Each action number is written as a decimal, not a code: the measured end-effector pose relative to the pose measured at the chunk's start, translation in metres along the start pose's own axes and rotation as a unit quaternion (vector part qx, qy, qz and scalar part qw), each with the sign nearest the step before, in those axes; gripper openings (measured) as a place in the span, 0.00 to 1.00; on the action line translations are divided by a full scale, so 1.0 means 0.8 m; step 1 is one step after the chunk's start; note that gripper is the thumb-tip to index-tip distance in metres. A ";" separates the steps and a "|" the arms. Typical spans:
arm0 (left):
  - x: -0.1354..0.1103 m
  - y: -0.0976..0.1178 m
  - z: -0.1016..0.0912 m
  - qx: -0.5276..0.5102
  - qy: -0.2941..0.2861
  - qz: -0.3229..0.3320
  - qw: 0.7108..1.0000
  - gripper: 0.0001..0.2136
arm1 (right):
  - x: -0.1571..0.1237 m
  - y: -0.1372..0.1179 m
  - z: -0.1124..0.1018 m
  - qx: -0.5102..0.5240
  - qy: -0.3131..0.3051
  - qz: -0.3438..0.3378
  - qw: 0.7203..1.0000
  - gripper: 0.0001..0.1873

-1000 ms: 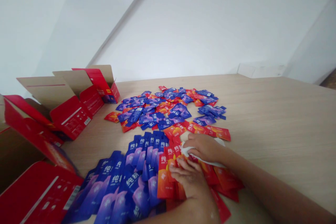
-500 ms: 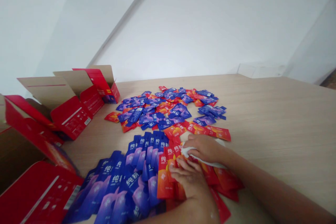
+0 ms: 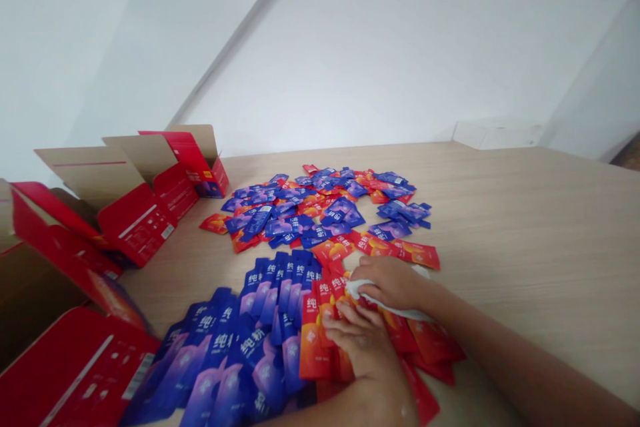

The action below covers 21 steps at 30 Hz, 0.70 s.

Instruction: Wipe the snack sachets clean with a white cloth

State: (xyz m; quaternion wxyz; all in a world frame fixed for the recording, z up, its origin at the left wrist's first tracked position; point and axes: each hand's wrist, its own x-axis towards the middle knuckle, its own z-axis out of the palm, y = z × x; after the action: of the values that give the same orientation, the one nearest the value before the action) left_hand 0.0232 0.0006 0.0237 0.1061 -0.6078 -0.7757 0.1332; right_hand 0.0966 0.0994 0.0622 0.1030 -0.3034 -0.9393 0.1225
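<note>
My left hand [image 3: 361, 340] lies with its fingers stretched out over the red-orange sachets [image 3: 314, 347], pressing on their upper faces. Just beyond it, my right hand [image 3: 387, 282] has its fingers curled over a crumpled white tissue [image 3: 413, 313], which rests on the same red sachets. Part of the tissue sticks out under my right wrist. To the left, overlapping rows of blue-purple sachets [image 3: 215, 360] lie face up, their edge meeting the red ones. Both hands cover some of the red sachets.
A mixed heap of blue and red sachets [image 3: 320, 203] spreads behind my hands. Several open red cartons [image 3: 137, 227] with raised flaps line the left side. A white box-like object [image 3: 493, 134] stands at the back right by the wall, on the light wooden table [image 3: 540, 227].
Almost nothing differs. My right hand has shifted very slightly on the tissue; my left hand and the sachets stay in place.
</note>
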 end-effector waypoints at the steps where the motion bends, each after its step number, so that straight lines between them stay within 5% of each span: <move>1: 0.000 0.000 0.000 -0.002 -0.002 0.001 1.000 0.22 | 0.000 0.001 -0.001 -0.003 0.004 0.004 1.000 0.12; 21: -0.001 0.000 0.002 -0.007 0.010 -0.004 1.000 0.22 | 0.000 -0.014 -0.002 0.011 -0.007 -0.011 1.000 0.12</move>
State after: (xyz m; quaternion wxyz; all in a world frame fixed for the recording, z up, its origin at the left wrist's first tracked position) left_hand 0.0230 0.0001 0.0218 0.1099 -0.6063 -0.7781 0.1216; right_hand 0.0907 0.0909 0.0669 0.1013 -0.2911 -0.9419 0.1337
